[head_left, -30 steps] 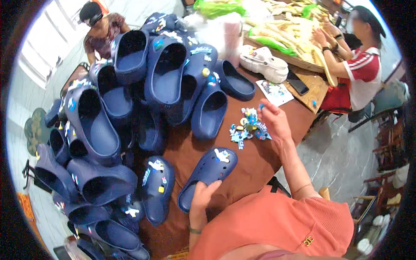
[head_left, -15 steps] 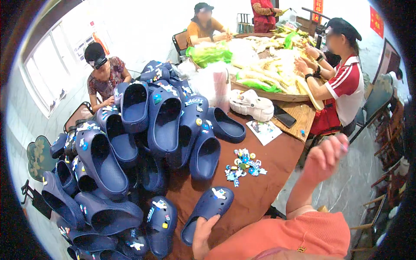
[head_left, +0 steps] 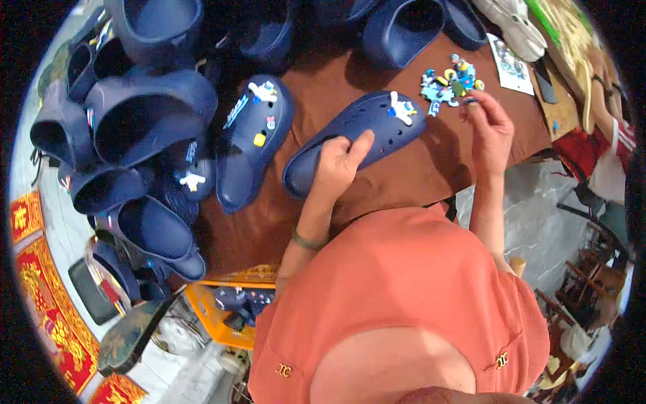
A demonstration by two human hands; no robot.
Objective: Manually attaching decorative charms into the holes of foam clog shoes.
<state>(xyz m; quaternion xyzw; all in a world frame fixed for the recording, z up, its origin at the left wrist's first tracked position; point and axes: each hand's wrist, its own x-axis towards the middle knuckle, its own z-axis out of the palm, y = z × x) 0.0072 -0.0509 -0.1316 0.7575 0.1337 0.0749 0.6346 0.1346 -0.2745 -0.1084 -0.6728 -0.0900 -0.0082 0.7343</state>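
Observation:
A navy clog lies tilted on the brown cloth, a white, blue and yellow figure charm on its toe. My left hand closes round its side at the opening. My right hand is raised beside the heap of small shoe charms, thumb and fingers pinched together. A tiny dark bit shows at those fingertips, too small to name. To the left lies another navy clog, decorated with a figure, lettering, a pink charm and a yellow charm.
Navy clogs are piled along the left and far side. A printed card and a white clog lie at far right. An orange crate holding clogs stands below the table's near edge. A co-worker's arm shows at the right.
The view has tipped down toward my body. My right hand has come from the raised spot at the right to beside the charms. My left hand still holds the clog.

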